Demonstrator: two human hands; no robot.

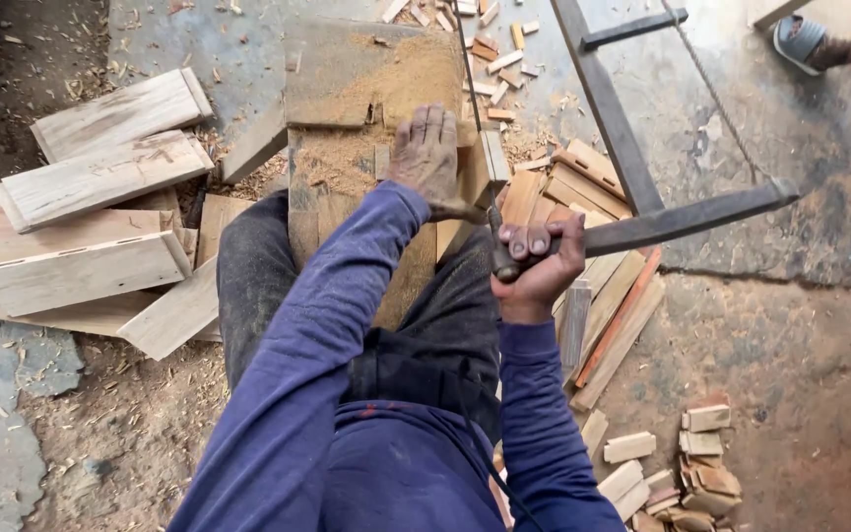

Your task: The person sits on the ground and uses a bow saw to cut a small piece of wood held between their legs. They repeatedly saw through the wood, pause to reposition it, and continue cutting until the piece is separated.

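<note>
My left hand (428, 153) lies flat, fingers together, pressing on a sawdust-covered wooden plank (347, 108) that rests between my knees. My right hand (541, 264) is closed around the near end of a dark wooden frame saw (632, 163), whose thin blade (468, 89) runs forward along the plank's right edge. A narrow upright piece of wood (475, 167) stands beside my left hand at the blade. My blue sleeves and dark trousers fill the lower middle of the view.
Thick pale planks (100, 197) are stacked on the left. Thin reddish slats (603, 286) lie piled to the right of my legs. Small offcut blocks (691, 473) sit at the lower right. Another person's sandalled foot (810, 44) shows at the top right.
</note>
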